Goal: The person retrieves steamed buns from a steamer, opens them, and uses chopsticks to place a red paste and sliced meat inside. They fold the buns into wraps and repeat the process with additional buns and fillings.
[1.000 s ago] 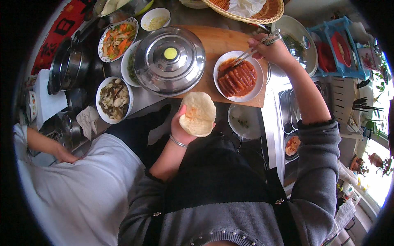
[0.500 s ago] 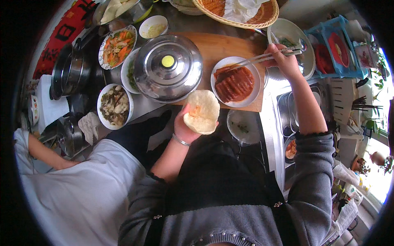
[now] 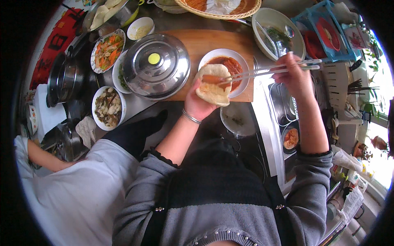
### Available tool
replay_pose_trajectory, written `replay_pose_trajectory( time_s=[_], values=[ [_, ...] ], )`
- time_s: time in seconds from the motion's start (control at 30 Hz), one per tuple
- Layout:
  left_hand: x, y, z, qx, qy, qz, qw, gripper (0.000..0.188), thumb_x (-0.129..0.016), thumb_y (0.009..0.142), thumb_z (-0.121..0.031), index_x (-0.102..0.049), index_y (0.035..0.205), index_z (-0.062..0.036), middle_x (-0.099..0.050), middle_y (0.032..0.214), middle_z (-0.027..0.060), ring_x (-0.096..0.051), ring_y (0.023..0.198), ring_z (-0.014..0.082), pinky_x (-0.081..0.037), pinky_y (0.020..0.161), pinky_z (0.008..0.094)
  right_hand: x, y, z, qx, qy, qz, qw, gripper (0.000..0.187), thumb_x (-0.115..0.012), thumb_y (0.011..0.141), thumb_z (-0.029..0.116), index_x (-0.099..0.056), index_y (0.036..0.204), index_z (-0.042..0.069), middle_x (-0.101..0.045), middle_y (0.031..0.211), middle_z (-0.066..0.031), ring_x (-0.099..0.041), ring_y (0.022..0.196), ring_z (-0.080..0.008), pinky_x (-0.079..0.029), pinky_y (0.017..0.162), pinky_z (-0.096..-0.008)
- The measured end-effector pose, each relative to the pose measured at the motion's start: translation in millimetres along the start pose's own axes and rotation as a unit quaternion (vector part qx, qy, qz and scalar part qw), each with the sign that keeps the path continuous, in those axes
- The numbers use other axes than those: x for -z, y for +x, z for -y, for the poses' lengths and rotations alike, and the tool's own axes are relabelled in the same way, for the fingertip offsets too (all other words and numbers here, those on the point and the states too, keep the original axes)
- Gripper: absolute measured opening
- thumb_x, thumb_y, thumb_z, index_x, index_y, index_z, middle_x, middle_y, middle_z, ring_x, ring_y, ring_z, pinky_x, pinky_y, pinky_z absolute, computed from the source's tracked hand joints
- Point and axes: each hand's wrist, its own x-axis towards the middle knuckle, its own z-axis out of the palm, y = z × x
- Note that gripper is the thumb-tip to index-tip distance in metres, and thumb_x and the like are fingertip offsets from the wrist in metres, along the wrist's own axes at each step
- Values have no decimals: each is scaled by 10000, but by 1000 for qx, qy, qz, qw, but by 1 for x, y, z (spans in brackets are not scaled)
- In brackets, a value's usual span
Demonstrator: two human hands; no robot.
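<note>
My left hand (image 3: pixel 198 104) is closed around a pale round flatbread (image 3: pixel 216 97), its open face turned upward near the front edge of the wooden board. On the bread lies a reddish-brown slice of meat (image 3: pixel 211 80). Closed around a pair of long chopsticks (image 3: pixel 266 73), my right hand (image 3: pixel 296 78) is out to the right, and the chopstick tips touch the slice. Just beyond the bread, a white plate (image 3: pixel 245 84) of sauced meat slices (image 3: pixel 234 65) rests on the wooden board (image 3: pixel 197 39), partly hidden by the bread and chopsticks.
A domed steel lid (image 3: pixel 164 76) stands left of the plate. Farther left are a carrot dish (image 3: pixel 108 49) and a mushroom bowl (image 3: pixel 109 107). A large soup bowl (image 3: pixel 262 45) and wicker basket (image 3: pixel 221 15) are behind. Another person's white shirt (image 3: pixel 94 180) is close at left.
The chopsticks have come left from the plate with a meat slice, which is now on the bread. My left hand has moved the bread slightly right and forward, over the plate's edge.
</note>
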Motion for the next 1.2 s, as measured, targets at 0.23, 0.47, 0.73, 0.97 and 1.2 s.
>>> replay_pose_trajectory(
  time_s=[0.23, 0.47, 0.73, 0.97, 1.2],
  values=[
    [2, -2, 4, 9, -20, -27, 999, 588, -389, 883, -499, -363, 1352, -145, -398, 1366, 122, -418, 1216, 362, -352, 948, 615, -14, -21, -7, -35, -80, 33, 996, 431, -498, 907, 450, -568, 876, 26, -640, 757, -101, -653, 642, -159, -538, 565, -248],
    [15, -29, -4, 26, -50, -38, 998, 594, -404, 869, -512, -373, 1352, -167, -404, 1366, 115, -401, 1236, 363, -342, 948, 626, 26, -17, -22, 7, -10, -121, 993, 379, -504, 923, 385, -589, 907, 16, -641, 780, -105, -629, 631, -137, -523, 567, -241],
    [18, -45, -6, 13, -35, -69, 997, 603, -431, 857, -507, -379, 1352, -166, -417, 1359, 111, -417, 1225, 349, -353, 934, 607, 16, -2, -76, -27, 3, -174, 984, 375, -560, 905, 331, -566, 996, -32, -628, 894, -147, -659, 748, -218, -560, 669, -303],
    [17, -49, -11, 13, -35, -74, 997, 594, -414, 869, -523, -392, 1341, -164, -421, 1358, 108, -405, 1231, 379, -322, 963, 631, 9, -25, -76, -24, -70, -181, 981, 346, -561, 909, 296, -578, 993, -40, -647, 865, -137, -661, 741, -198, -548, 672, -283],
    [15, -50, -12, 12, -37, -76, 996, 613, -398, 867, -526, -369, 1352, -152, -421, 1351, 117, -414, 1223, 357, -339, 947, 611, 18, -53, -81, -3, -66, -163, 984, 367, -515, 927, 334, -577, 983, -23, -639, 871, -135, -654, 788, -196, -542, 711, -302]
  ],
)
